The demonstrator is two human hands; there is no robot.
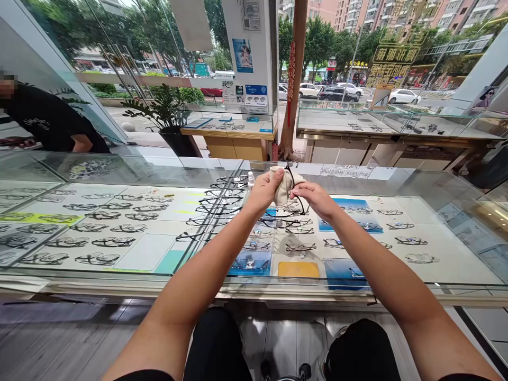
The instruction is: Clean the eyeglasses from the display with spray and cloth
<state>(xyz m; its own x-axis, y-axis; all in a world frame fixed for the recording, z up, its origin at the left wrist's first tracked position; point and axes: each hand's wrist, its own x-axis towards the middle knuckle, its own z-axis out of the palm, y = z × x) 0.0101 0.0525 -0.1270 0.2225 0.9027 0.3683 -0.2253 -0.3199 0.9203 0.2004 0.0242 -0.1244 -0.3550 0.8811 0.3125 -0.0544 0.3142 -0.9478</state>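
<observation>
Glass-topped display desk spans the view, largest item; white lower surface seen through the glass. Beyond its left end, a person in a black shirt, leaning forward. Past the desk, a potted plant in a dark pot, near a smaller glass showcase. Inside the desk, left part: rows of spectacles, some on a yellow-green strip. Right part: more spectacles on white and on blue display mats, with an orange-yellow pad between mats near the front edge. A column of dark-framed spectacles lies beside the left forearm, over the desk. Left hand: closed, thumb uppermost, grasping the pale beige cloth; whether it also grips the frame through the cloth, cannot tell. Right hand: fingertips pinched on the black-framed eyeglasses at the cloth's right side. Eyeglasses held above the desk between the two hands, tilted, one part raised above the cloth and partly hidden by it. Small clear spray bottle stands just beside the left hand.
</observation>
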